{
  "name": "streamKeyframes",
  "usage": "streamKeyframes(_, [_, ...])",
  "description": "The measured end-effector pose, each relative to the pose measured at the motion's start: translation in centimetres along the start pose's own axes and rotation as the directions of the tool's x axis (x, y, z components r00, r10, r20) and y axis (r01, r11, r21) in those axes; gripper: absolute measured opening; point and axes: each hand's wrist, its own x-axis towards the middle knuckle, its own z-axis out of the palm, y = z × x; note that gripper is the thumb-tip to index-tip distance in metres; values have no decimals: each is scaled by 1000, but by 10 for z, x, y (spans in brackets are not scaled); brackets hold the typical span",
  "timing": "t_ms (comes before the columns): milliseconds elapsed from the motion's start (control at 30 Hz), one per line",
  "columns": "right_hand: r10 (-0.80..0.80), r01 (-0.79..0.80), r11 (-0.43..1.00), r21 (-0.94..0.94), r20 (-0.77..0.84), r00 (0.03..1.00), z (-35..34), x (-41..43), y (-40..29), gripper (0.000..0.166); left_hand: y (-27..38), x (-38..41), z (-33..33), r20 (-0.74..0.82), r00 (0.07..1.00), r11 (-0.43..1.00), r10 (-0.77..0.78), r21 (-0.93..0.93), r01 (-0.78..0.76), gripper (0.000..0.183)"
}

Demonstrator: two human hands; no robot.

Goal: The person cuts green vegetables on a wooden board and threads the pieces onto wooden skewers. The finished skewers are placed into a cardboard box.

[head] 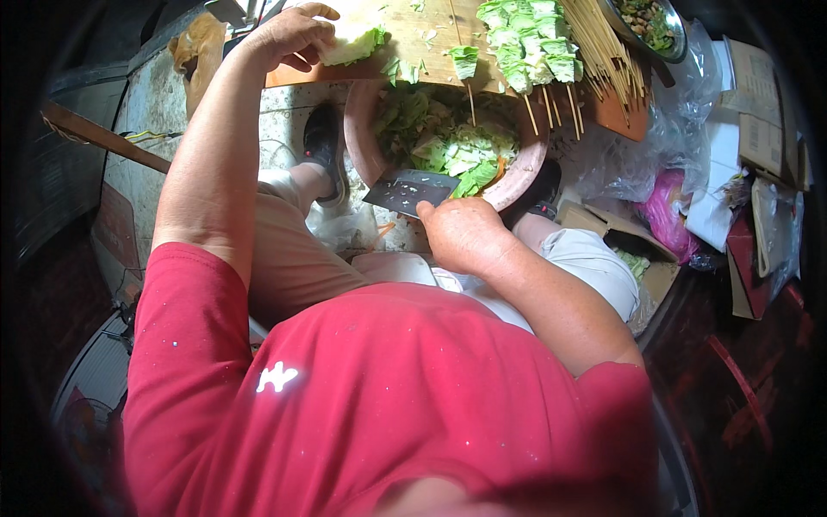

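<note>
At the near edge of the wooden cutting board (429,61), my left hand (294,39) has its fingers bent against the end of a cut piece of leafy cabbage (355,48); whether it grips the piece is unclear. My right hand (465,234) is closed on the handle of a cleaver (413,192), its dark blade flecked with bits of leaf. The blade lies over the near rim of a pinkish basin (513,194) holding leaf scraps (462,152). On the board are one skewer with a small leaf stack (464,63) and several fuller leaf skewers (530,39).
Bare bamboo skewers (604,52) lie at the board's right, beside a metal bowl (675,32) of chopped food. Clear plastic bags (685,123), a pink bag (669,213) and cardboard boxes (753,97) crowd the right side. A tan-and-white animal (197,55) is at the upper left.
</note>
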Motion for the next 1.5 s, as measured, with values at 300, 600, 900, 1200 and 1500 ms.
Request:
streamKeyframes(300, [-4,4,1000,-8,-4,1000,1,2,0,27,-4,4,0,48,999,1000,26,-15,-25,47])
streamKeyframes(600, [-3,3,1000,4,-2,1000,1,2,1,28,-5,8,6,31,999,1000,17,-16,-17,43])
streamKeyframes(900, [-7,7,1000,-17,0,1000,1,2,-1,25,-37,44,7,-100,930,886,354,355,-299,50])
streamKeyframes(1200, [7,-8,1000,15,33,999,0,2,1,28,-35,39,12,-50,929,867,366,383,-321,48])
streamKeyframes(1500, [28,25,896,444,-112,993,-22,-13,23,49,-37,19,7,83,995,971,62,-237,-41,48])
